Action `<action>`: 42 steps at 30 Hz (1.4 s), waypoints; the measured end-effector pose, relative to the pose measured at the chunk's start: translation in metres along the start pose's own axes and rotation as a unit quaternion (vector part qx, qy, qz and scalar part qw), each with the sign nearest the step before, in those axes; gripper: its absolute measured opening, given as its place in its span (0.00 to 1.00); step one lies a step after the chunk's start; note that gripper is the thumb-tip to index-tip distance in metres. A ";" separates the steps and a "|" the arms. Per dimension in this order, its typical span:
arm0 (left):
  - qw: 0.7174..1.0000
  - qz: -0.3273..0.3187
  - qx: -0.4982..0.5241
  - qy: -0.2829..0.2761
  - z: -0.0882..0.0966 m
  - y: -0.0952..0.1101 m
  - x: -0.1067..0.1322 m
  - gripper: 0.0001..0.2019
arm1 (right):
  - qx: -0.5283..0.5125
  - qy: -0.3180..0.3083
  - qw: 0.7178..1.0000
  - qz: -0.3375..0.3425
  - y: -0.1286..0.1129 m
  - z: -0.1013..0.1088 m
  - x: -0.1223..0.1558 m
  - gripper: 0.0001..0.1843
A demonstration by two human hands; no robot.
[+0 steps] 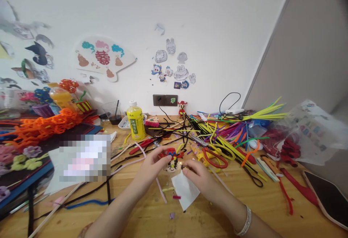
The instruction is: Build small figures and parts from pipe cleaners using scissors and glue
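My left hand [155, 161] grips a small pipe-cleaner figure [172, 165] with a red and blue top and a pale face with dark and yellow details. Close to the figure's right side, my right hand [198, 176] is closed in a pinch. A tiny dark bit shows at its fingertips, too small to name. Under that hand lies a white sheet of paper [186, 192], with a short magenta piece [176, 197] on its left edge. Scissors with orange-red handles [215, 158] rest just beyond my right hand.
A yellow drink bottle [136, 123] stands behind my left hand. Bundles of pipe cleaners [217, 136] spread across the back right. A red-hatted figure [182, 109] stands by the wall socket [165, 100]. Orange fuzzy flowers [51, 125] lie left; a phone [328, 196] lies far right.
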State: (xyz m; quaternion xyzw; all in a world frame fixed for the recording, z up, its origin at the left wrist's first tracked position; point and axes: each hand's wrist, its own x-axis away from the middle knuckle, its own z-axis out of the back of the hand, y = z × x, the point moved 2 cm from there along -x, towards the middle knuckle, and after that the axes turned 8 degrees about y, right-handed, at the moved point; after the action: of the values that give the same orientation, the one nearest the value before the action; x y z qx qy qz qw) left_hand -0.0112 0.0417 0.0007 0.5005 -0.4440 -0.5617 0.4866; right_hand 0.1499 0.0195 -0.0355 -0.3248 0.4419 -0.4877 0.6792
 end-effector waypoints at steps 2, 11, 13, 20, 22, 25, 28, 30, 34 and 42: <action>1.000 -0.008 -0.004 0.005 0.001 -0.002 -0.001 0.10 | 0.002 0.013 1.000 -0.005 0.005 -0.001 -0.001 0.07; 1.000 -0.005 0.002 0.028 0.002 -0.003 -0.001 0.10 | -0.008 0.009 1.000 -0.005 -0.003 0.000 0.002 0.10; 0.999 -0.001 0.008 0.034 0.002 -0.003 -0.001 0.09 | -0.014 0.008 1.000 -0.002 -0.002 -0.001 0.002 0.10; 0.998 0.017 0.032 0.045 0.003 -0.004 -0.002 0.12 | -0.030 0.019 0.999 -0.015 0.007 -0.004 -0.001 0.10; 0.998 0.019 0.034 0.044 0.003 -0.004 -0.003 0.12 | -0.024 0.015 0.999 -0.014 0.006 -0.005 -0.001 0.10; 0.998 0.024 0.036 0.039 0.003 -0.007 -0.003 0.12 | -0.010 0.010 1.000 -0.007 0.002 -0.004 0.001 0.10; 0.998 0.028 0.048 0.030 0.003 -0.010 -0.005 0.12 | -0.006 0.003 1.000 0.000 -0.002 -0.003 0.002 0.10; 0.998 0.028 0.054 0.025 0.003 -0.013 -0.006 0.12 | -0.006 -0.003 1.000 0.002 -0.002 -0.003 0.002 0.10; 0.998 0.027 0.059 0.024 0.003 -0.013 -0.006 0.12 | -0.019 0.010 1.000 -0.006 0.005 -0.005 0.001 0.08; 0.994 0.041 0.096 0.013 0.001 -0.005 -0.004 0.16 | -0.058 0.061 0.995 -0.060 0.005 -0.001 -0.001 0.12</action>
State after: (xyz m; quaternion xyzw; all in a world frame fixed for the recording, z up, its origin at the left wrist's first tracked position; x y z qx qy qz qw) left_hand -0.0130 0.0458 -0.0033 0.5340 -0.5096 -0.4895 0.4643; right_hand 0.1506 0.0220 -0.0403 -0.3596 0.4896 -0.5201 0.6004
